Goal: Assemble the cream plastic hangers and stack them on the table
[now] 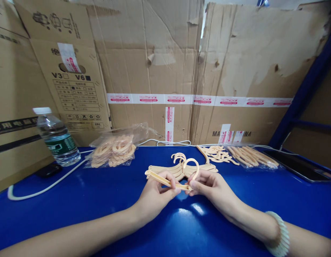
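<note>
Bare hands [219,189]; pale greenish bracelet [283,229] (ribbed, chunky) circling right forearm [257,217]

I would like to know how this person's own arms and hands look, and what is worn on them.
The left hand and right hand are ungloved. No sleeve shows on the left forearm or the right forearm. Around the right forearm is a thick, pale greenish-white band with a ribbed surface; its material is hard to tell.
</note>
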{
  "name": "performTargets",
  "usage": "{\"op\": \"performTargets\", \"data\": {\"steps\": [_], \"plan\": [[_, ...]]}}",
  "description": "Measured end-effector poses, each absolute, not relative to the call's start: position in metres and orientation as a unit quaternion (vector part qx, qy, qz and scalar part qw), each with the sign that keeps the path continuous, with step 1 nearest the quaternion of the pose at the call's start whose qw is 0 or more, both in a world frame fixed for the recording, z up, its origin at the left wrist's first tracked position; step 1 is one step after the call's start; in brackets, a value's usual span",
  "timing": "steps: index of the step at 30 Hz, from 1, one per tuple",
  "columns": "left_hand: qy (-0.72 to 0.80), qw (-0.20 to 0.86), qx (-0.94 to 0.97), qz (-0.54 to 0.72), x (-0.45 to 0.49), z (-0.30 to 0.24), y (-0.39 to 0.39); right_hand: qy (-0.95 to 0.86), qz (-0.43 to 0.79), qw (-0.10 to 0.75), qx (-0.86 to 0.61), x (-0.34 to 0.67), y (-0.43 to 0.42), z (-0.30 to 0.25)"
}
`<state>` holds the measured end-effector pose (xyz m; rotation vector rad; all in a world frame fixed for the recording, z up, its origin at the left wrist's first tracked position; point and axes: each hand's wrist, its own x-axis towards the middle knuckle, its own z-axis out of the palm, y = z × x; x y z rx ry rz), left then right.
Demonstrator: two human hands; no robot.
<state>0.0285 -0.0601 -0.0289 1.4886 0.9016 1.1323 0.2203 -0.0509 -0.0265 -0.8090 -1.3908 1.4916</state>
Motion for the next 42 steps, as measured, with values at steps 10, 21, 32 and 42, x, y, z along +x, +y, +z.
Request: {"op": "performTargets", "data": {"steps": [10,21,32,42], "plan": [[0.361,0.516,0.623,0.464,0.032,-0.025,-0.063,-0.579,0.587,0.462,-0.325,0.219,-0.051,-0.026],[0.366,0.531,0.573,0.505,0.031,-0.025,-0.059,-0.594,0.551,0.476,-0.342,0.216,-0.057,-0.021],[0.353,0.57,0.572,0.472,0.037,-0.033,-0.057,-0.627,0.542,0.44,-0.345,0.21,-0.054,-0.024],[0.382,0.592,0.522,0.481,0.035,-0.026,-0.058,-0.742,0.338,0.452,-0.363,0.251,-0.019,-0.003]]}}
